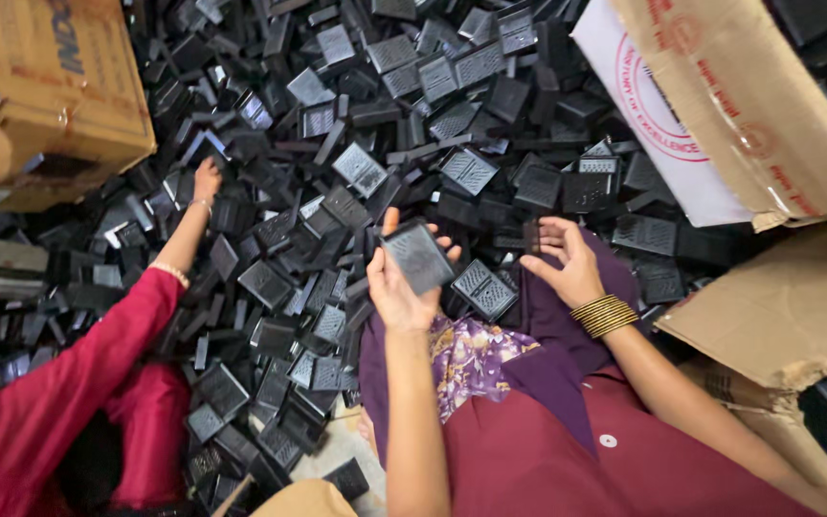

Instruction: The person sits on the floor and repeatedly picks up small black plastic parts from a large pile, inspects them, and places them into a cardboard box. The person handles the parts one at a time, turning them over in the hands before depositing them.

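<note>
Around the held piece, a heap of like parts spreads in every direction.

Item one: left hand [400, 287], closed on a flat square black plastic piece [419, 256], fingers wrapped at its edges, the grid-patterned face tilted up toward the camera, seemingly so the face can be looked over.

Item two: right hand [561, 258], just right of the held piece, palm up and fingers loosely curled, apparently holding a small dark part; the grip cannot be told for certain. Gold bangles [604, 314] sit on that wrist.

Item three: heap of black plastic pieces [356, 144], above and to both sides of the held piece, lying at all angles as if tipped out loose.

Item four: co-worker's hand [206, 180], far left of the held piece, red sleeve [78, 373], reaching into the heap.

Item five: brown cardboard box [50, 86], upper left, blue lettering on its side.

Item six: brown carton flap [748, 96], upper right, beside a white panel with a red round emblem [658, 101].

Item seven: torn cardboard sheet [777, 306], right of the held piece, plain brown.
</note>
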`<action>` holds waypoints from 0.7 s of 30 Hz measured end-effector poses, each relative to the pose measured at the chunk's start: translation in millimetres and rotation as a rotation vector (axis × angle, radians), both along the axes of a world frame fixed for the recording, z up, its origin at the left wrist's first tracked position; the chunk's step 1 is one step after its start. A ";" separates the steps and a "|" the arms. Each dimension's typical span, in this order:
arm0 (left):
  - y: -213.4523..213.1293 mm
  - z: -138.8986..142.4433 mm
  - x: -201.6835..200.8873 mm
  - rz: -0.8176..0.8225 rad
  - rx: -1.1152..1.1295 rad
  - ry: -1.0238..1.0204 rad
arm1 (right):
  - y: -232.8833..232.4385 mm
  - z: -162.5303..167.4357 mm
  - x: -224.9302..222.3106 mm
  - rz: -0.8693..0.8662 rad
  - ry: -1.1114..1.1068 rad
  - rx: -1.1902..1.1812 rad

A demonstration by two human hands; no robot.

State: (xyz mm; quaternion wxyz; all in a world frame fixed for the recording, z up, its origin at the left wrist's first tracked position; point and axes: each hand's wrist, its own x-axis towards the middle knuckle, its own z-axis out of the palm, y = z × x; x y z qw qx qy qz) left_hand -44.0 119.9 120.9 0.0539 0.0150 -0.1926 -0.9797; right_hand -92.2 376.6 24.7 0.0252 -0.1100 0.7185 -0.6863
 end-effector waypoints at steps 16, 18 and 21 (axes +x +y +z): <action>22.9 -56.4 56.4 0.129 -0.393 -0.119 | -108.3 130.5 76.5 0.271 -0.078 0.306; 22.0 -58.4 59.2 0.144 -0.435 -0.110 | -111.0 127.4 80.0 0.284 -0.092 0.340; 18.0 -65.3 59.9 0.156 -0.454 -0.150 | -110.8 118.0 80.2 0.305 -0.115 0.398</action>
